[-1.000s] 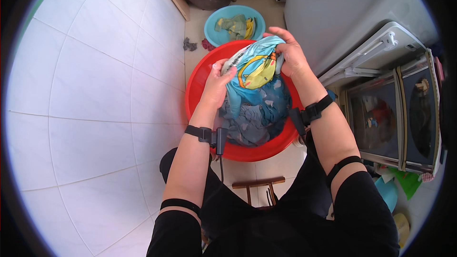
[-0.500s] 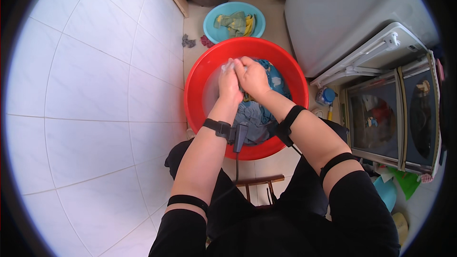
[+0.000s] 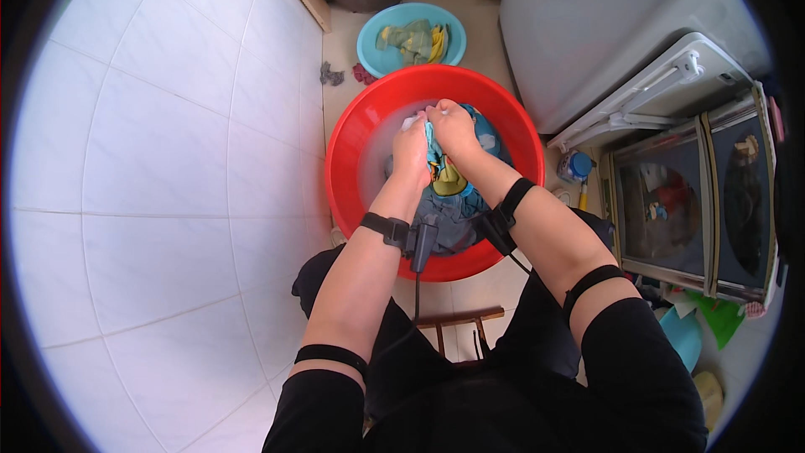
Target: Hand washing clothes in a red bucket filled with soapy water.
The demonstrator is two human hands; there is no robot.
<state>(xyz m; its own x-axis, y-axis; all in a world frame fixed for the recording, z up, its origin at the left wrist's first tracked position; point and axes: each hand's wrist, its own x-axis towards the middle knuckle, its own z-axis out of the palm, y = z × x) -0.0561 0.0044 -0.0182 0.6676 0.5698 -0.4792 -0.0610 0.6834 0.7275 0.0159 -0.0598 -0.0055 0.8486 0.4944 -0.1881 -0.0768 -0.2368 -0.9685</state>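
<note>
Over a red basin [image 3: 348, 109] of wet clothes and cloudy water, my two hands are close together. My left hand [image 3: 410, 149] is closed on a patterned teal and yellow cloth [image 3: 447, 181], with white suds near its fingers. Close by on the right, my right hand [image 3: 454, 130] grips the same cloth, its fingers curled in. The cloth shows between and below both hands. Below it lies a grey-blue garment [image 3: 449, 222], and a blue patterned one [image 3: 489, 136] rests at the basin's right side.
A light-blue basin [image 3: 369, 46] with green and yellow clothes stands behind the red one. Small grey [image 3: 332, 74] and dark red cloths [image 3: 363, 75] lie on the floor. At right are a grey appliance [image 3: 579, 42], a blue-lidded jar [image 3: 575, 166] and a cabinet [image 3: 658, 201]. White tiled wall [image 3: 159, 143] at left.
My hands were pressed together over the basin; now they are slightly apart, and the teal and yellow cloth shows between and below them.
</note>
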